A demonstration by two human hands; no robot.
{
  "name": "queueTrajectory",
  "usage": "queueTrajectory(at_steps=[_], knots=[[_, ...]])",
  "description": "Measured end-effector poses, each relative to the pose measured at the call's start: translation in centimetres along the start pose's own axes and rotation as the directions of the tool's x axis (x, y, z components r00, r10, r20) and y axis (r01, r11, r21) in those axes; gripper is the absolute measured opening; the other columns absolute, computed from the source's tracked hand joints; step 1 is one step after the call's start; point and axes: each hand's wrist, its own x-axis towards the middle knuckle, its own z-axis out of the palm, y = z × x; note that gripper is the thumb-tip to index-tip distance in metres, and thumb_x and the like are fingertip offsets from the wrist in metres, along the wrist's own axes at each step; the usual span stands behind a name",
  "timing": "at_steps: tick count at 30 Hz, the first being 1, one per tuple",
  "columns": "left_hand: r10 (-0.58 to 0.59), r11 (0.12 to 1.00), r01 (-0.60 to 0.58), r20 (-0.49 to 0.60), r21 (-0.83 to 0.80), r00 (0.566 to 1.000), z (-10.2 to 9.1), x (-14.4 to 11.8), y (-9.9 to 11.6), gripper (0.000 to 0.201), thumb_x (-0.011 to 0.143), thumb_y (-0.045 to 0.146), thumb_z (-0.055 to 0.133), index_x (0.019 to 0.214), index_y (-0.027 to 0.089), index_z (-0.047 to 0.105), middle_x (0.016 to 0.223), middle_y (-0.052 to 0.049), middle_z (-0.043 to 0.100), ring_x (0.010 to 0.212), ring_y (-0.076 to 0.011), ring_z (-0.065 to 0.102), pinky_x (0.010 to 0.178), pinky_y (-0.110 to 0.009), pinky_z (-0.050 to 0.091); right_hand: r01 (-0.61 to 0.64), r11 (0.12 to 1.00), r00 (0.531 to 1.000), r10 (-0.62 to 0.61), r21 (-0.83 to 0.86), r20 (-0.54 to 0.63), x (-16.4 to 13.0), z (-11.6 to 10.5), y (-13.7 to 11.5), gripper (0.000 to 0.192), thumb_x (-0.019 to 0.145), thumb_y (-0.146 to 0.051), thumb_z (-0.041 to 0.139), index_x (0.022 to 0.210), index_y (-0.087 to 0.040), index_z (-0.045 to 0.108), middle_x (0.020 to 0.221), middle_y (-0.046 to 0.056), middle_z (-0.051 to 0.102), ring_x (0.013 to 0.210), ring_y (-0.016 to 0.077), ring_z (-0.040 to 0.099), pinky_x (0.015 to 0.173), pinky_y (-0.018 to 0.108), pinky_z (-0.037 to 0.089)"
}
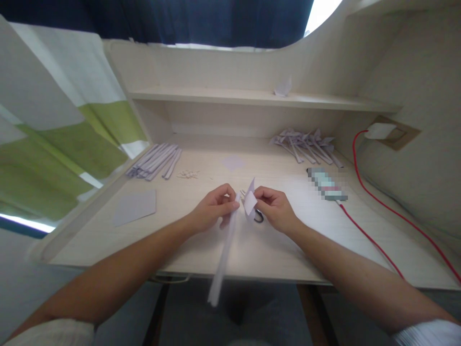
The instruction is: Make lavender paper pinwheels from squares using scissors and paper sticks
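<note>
**Paper strip and folded piece held together over the tabletop**

Nearest the camera, two bare forearms reach in from the bottom corners, white sleeves just showing at the edge. From the head view, the left hand (212,207) is pinched shut on the top end of a long pale lilac paper strip (224,254), which hangs down past the front edge of the light wooden tabletop (324,240). The right hand (275,207) grips a small folded pale paper piece (249,202), its point standing upright, right beside the top of the strip; the two papers meet or nearly meet between the hands.

To do this joining well, I would judge that the fingertips should stay close to the meeting point, so that the limp strip cannot twist, and the folded piece should be kept square to the strip.

Further back lie a bundle of similar strips (154,161) on the left, a heap of finished pale paper pinwheel-like pieces (306,144) on the right, a flat pale sheet (135,206) and a red cable (378,250) running to a wall socket.

Something dark and curved (258,217) lies under the right hand; it may be a scissors handle, but most of it is covered. An object by the cable is blurred out. Whether the papers touch is hard to make out.
</note>
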Motion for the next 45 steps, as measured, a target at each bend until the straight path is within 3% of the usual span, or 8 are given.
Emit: queueTrajectory(at_steps=[3, 10, 15, 21, 28, 35, 40, 45], knots=[[0.007, 1.0, -0.007, 0.031, -0.011, 0.999, 0.15, -0.08, 0.03, 0.023, 0.088, 0.028, 0.068, 0.088, 0.019, 0.046, 0.055, 0.006, 0.059, 0.044, -0.0111, 0.057, 0.045, -0.02, 0.043, 0.002, 1.0, 1.0, -0.002, -0.011, 0.013, 0.05, -0.02, 0.13, 0.008, 0.078, -0.019, 0.065, 0.071, -0.016, 0.065, 0.065, -0.001, 0.061, 0.059, 0.0111, 0.053, 0.057, 0.024, 0.04], [0.03, 0.999, -0.029, -0.046, 0.013, 0.999, 0.42, -0.02, -0.02, 0.028, 0.08, 0.024, 0.075, 0.086, 0.017, 0.049, 0.068, 0.003, 0.063, 0.059, -0.0102, 0.062, 0.055, -0.02, 0.05, 0.01, 1.0, 0.999, -0.01, -0.013, 0.041, 0.03, -0.11, 0.42, 0.008, 0.08, -0.02, 0.064, 0.074, -0.016, 0.066, 0.068, 0.0, 0.062, 0.062, 0.0117, 0.053, 0.06, 0.025, 0.04], [-0.029, 1.0, 0.029, -0.004, -0.001, 1.0, 0.53, -0.1, 0.04, 0.029, 0.085, 0.027, 0.071, 0.093, 0.02, 0.044, 0.085, -0.005, 0.072, 0.076, -0.0192, 0.071, 0.055, -0.023, 0.052, 0.017, 1.0, 0.999, -0.016, -0.02, 0.046, 0.03, -0.09, 0.38, 0.009, 0.081, -0.021, 0.063, 0.075, -0.016, 0.067, 0.071, 0.001, 0.066, 0.066, 0.0135, 0.057, 0.064, 0.026, 0.044], [0.003, 0.999, -0.003, 0.004, -0.039, 1.0, 0.63, -0.14, 0.39, 0.031, 0.084, 0.025, 0.071, 0.095, 0.02, 0.043, 0.076, -0.002, 0.072, 0.068, -0.0166, 0.068, 0.062, -0.027, 0.052, -0.006, 0.998, 1.0, 0.007, -0.055, 0.03, 0.06, -0.01, 0.12, 0.012, 0.08, -0.025, 0.064, 0.072, -0.016, 0.066, 0.066, 0.0, 0.063, 0.061, 0.0124, 0.053, 0.058, 0.025, 0.041], [0.065, 0.991, -0.052, -0.1, 0.126, 0.993, 0.38, -0.25, 0.69, 0.029, 0.081, 0.027, 0.075, 0.095, 0.018, 0.052, 0.069, 0.001, 0.065, 0.064, -0.0114, 0.061, 0.061, -0.022, 0.043, -0.01, 1.0, 0.999, 0.01, -0.006, 0.031, 0.09, -0.06, 0.2, 0.012, 0.08, -0.026, 0.067, 0.072, -0.016, 0.067, 0.066, 0.001, 0.064, 0.061, 0.0122, 0.055, 0.059, 0.025, 0.043], [0.152, 0.981, -0.136, -0.111, 0.14, 0.982, 0.33, -0.12, 0.41, 0.025, 0.082, 0.031, 0.074, 0.092, 0.017, 0.056, 0.072, 0.001, 0.06, 0.065, -0.0112, 0.058, 0.063, -0.023, 0.043, -0.014, 1.0, 0.999, 0.013, 0.027, 0.031, 0.02, -0.04, -0.08, 0.013, 0.081, -0.026, 0.067, 0.073, -0.016, 0.066, 0.067, 0.0, 0.063, 0.059, 0.0113, 0.054, 0.059, 0.025, 0.043], [0.153, 0.985, -0.146, -0.066, 0.097, 0.986, 0.49, -0.04, 0.52, 0.021, 0.088, 0.032, 0.068, 0.095, 0.017, 0.055, 0.07, 0.0, 0.062, 0.065, -0.0125, 0.059, 0.066, -0.026, 0.045, -0.013, 1.0, 0.999, 0.011, 0.026, 0.043, -0.03, -0.02, -0.28, 0.013, 0.082, -0.027, 0.066, 0.074, -0.016, 0.066, 0.067, 0.0, 0.063, 0.06, 0.0115, 0.054, 0.058, 0.024, 0.042], [0.152, 0.984, -0.141, -0.102, 0.107, 0.983, 0.58, -0.06, 0.81, 0.02, 0.09, 0.034, 0.065, 0.093, 0.016, 0.056, 0.069, -0.001, 0.063, 0.066, -0.0137, 0.06, 0.066, -0.027, 0.046, -0.016, 0.998, 0.999, 0.014, 0.061, 0.045, -0.07, -0.03, -0.16, 0.013, 0.081, -0.028, 0.068, 0.074, -0.017, 0.065, 0.066, 0.0, 0.062, 0.059, 0.0113, 0.053, 0.057, 0.024, 0.041]])
